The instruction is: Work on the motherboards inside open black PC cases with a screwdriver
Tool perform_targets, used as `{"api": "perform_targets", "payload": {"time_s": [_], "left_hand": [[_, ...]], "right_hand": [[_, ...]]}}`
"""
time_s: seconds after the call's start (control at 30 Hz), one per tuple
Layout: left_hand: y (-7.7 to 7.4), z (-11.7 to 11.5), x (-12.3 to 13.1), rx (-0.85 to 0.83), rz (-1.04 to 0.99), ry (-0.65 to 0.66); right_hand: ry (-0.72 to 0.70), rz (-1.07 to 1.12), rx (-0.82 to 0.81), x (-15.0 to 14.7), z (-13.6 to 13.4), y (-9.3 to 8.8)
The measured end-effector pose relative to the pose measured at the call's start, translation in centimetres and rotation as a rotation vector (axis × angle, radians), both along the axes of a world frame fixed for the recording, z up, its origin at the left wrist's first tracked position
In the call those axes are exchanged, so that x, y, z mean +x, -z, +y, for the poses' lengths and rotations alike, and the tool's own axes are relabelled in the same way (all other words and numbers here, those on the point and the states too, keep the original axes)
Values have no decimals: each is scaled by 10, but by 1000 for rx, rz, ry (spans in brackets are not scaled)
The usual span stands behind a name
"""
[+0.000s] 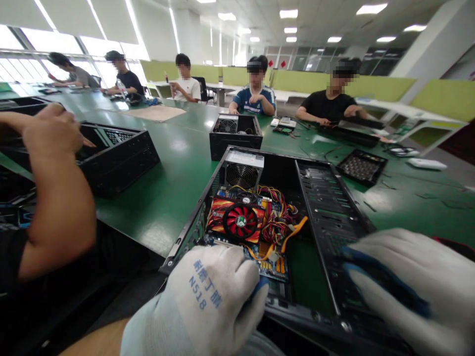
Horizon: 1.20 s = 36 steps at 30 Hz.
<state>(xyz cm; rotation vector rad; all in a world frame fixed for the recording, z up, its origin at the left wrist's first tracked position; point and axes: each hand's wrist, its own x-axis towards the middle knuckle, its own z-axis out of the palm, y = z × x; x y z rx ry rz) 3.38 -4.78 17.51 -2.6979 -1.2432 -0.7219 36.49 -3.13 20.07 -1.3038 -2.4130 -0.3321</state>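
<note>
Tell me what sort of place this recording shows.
Probably a computer assembly or repair workshop, perhaps a training room: an open black metal computer case with a red-fan graphics card lies on a long green worktable, and several seated people sit by similar black cases farther along it.

The left hand [211, 296] gripping the black computer case [193, 222] wears a white glove with blue print and blue fingertips; the right hand [408, 282] shows the same white and blue. Just beyond the left grip sits a card [237, 220] with a red fan on orange-yellow flames, beside red, yellow and black wires [276, 217] and an orange cable [295, 231]. Farther beyond is a silver-grey power supply [243, 168]. The table [178, 163] is green.
</note>
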Motion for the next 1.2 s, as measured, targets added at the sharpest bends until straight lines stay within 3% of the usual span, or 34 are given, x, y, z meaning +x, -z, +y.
{"api": "perform_targets", "payload": {"time_s": [0.2, 0.33, 0.47, 0.6, 0.87, 1.2], "left_hand": [[1, -4, -2, 6, -10, -14], [2, -4, -2, 3, -16, -22], [2, -4, -2, -28, -29, -39], [1, -5, -2, -30, -16, -44], [3, -4, -2, 6, -5, -43], [3, -6, -1, -7, -39, -47]], "right_hand": [[-119, -228, -310, -85, 79, -10], [-121, -344, -520, -127, 119, 6], [-95, -342, -647, -146, 138, 22], [-104, -350, -637, -150, 133, 19], [-241, -439, -556, -152, 93, 3], [-316, -432, -565, -145, 90, 2]]}}
